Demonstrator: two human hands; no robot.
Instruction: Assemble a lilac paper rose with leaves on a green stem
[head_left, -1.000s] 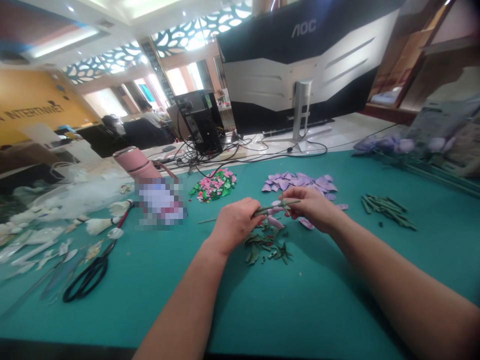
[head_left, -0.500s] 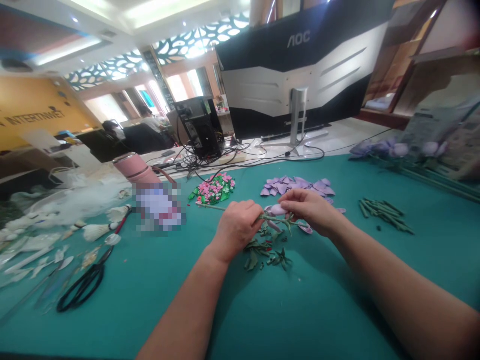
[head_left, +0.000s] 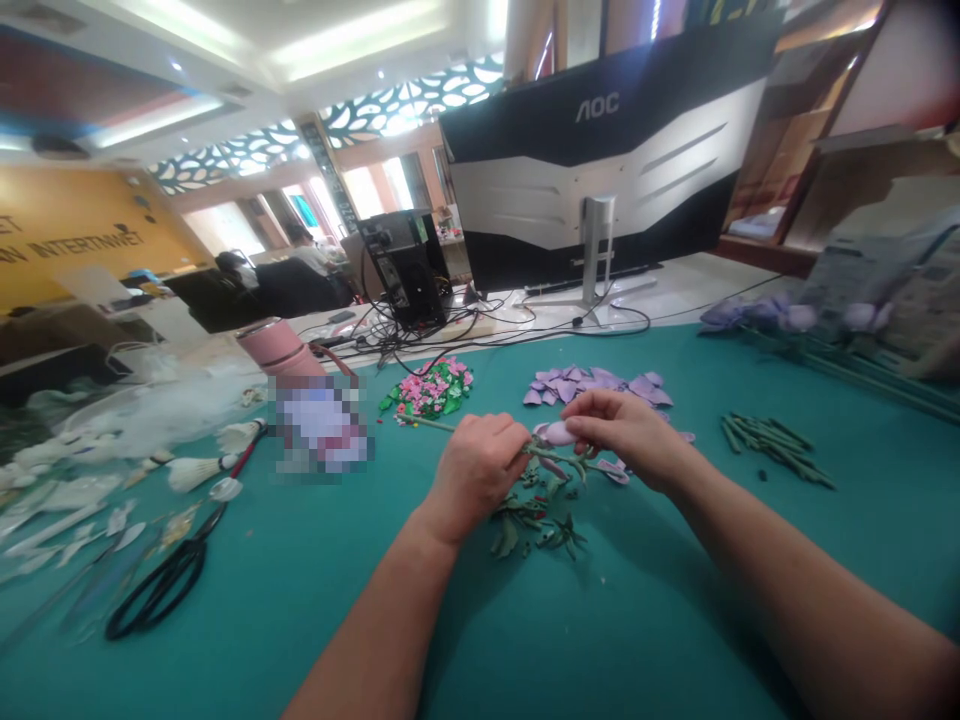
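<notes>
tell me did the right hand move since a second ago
No, hardly. The right hand stays just in front of the purple petal pile, fingers on the flower stem as before; only the camera shifted.

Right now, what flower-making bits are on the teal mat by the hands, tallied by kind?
Pink-and-green blossom heap: 1
Purple petal heap: 1
Green stem heap: 1
Dark green leaf heap: 1
Flower sprig held by the left hand and right hand: 1
Total: 5
</notes>
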